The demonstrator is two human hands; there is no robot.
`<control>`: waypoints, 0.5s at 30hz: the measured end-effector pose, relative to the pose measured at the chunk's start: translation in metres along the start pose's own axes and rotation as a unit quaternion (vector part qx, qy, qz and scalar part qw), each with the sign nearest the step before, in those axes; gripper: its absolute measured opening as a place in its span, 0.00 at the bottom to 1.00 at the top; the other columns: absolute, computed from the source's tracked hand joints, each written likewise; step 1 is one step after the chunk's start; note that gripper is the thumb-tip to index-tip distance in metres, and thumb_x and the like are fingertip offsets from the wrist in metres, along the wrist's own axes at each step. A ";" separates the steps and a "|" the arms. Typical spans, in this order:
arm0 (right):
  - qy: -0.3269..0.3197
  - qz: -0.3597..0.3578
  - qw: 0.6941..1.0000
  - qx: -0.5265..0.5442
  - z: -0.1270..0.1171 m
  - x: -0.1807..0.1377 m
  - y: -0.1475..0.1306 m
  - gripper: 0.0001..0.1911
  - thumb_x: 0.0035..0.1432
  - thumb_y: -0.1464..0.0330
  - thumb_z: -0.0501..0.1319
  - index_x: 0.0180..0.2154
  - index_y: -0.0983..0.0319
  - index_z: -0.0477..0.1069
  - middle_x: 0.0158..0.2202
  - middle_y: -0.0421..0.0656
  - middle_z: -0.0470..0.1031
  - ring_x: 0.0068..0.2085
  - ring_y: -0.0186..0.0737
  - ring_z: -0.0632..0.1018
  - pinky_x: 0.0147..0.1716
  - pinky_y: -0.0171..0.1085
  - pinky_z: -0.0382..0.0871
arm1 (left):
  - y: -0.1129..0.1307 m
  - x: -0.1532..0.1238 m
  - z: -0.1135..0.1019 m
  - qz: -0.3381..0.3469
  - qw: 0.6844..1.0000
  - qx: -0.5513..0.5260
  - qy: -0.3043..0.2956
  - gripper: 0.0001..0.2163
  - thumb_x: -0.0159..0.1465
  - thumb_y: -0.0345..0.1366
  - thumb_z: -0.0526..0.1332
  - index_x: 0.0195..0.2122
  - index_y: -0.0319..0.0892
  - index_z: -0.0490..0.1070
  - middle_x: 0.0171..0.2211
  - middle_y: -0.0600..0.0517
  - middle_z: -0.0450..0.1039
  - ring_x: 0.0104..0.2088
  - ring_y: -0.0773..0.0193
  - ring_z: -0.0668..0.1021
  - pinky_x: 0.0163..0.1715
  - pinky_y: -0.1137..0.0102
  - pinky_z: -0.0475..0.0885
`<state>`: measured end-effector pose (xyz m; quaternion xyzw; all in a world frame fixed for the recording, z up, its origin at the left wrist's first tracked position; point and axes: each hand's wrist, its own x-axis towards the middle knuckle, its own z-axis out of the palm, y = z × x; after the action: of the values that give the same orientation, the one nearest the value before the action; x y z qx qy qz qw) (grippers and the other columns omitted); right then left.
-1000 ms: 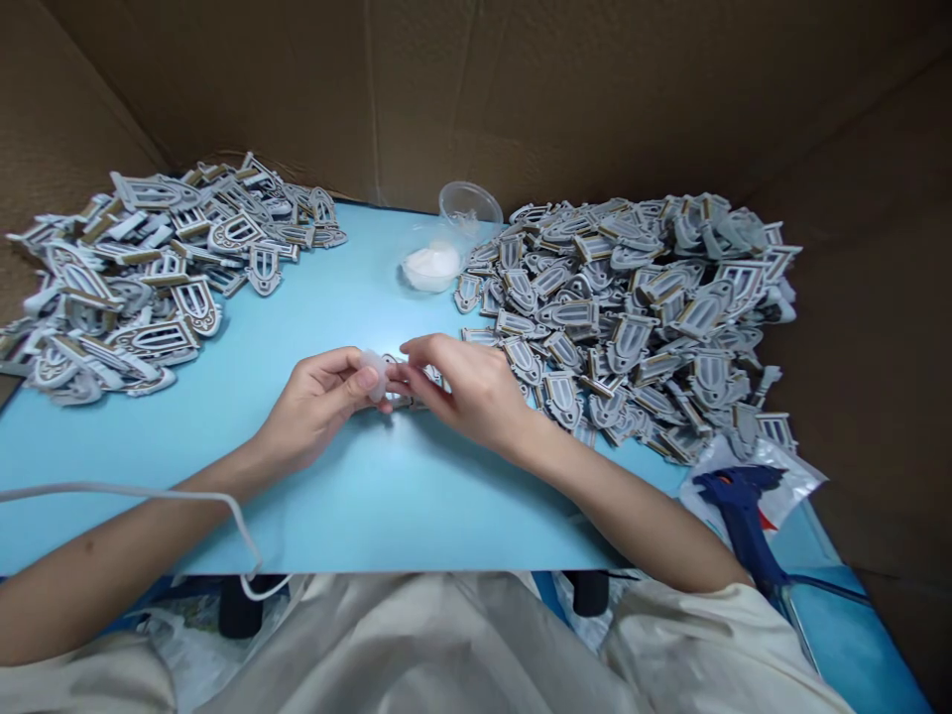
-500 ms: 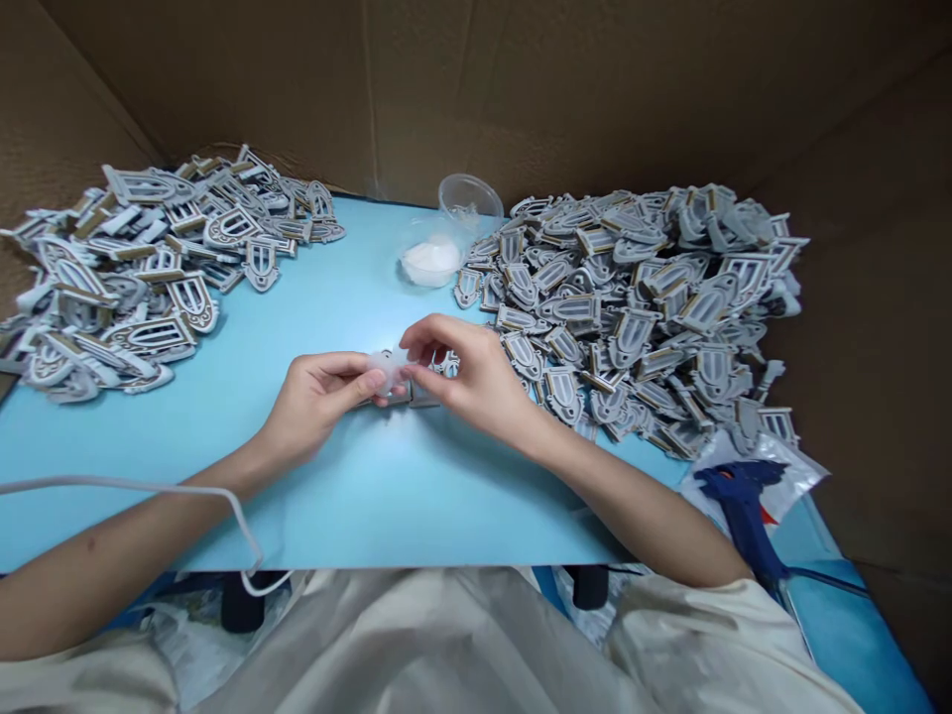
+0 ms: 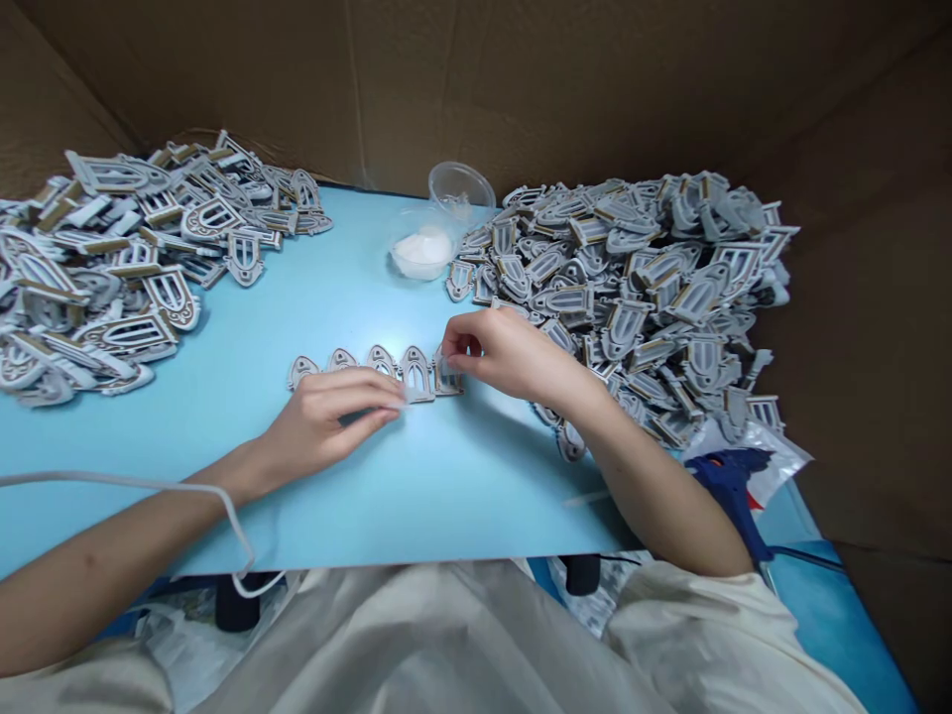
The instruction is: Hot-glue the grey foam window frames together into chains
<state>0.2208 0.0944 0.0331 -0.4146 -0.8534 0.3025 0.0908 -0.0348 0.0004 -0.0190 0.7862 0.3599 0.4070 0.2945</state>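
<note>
A row of several small grey arch-shaped pieces (image 3: 376, 365) lies flat on the blue table (image 3: 416, 486). My left hand (image 3: 331, 418) rests just in front of the row. Its thumb and fingers are pressed together on a small translucent white piece (image 3: 406, 396) at the fingertips. My right hand (image 3: 510, 355) is at the row's right end, with thumb and forefinger pinching the last arch piece (image 3: 448, 375) against the table. Both forearms reach in from the near edge.
Large heaps of grey-and-tan window-shaped pieces lie at the left (image 3: 111, 258) and right (image 3: 640, 278). A clear cup (image 3: 461, 186) and a dish of white stuff (image 3: 421, 253) stand at the back. A blue glue gun (image 3: 733, 491) lies at the right, a white cable (image 3: 149, 486) crosses my left arm, and cardboard walls surround the table.
Both hands held the pieces together above the table centre. Now they have parted, the row of arch pieces lies on the table, and the view has shifted slightly.
</note>
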 end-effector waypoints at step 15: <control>-0.031 0.014 0.998 -0.059 0.020 0.007 0.015 0.10 0.55 0.82 0.67 0.33 0.63 0.80 0.32 0.42 0.80 0.33 0.36 0.72 0.35 0.36 0.56 | -0.013 0.010 0.042 0.059 0.987 0.067 -0.137 0.13 0.80 0.34 0.57 0.51 0.42 0.84 0.50 0.43 0.88 0.59 0.53 0.87 0.70 0.51 0.77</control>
<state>0.2182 0.0985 0.0076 -0.4218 -0.8663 0.2652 0.0351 0.0009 0.0087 -0.0459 0.8724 0.2950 0.2870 0.2635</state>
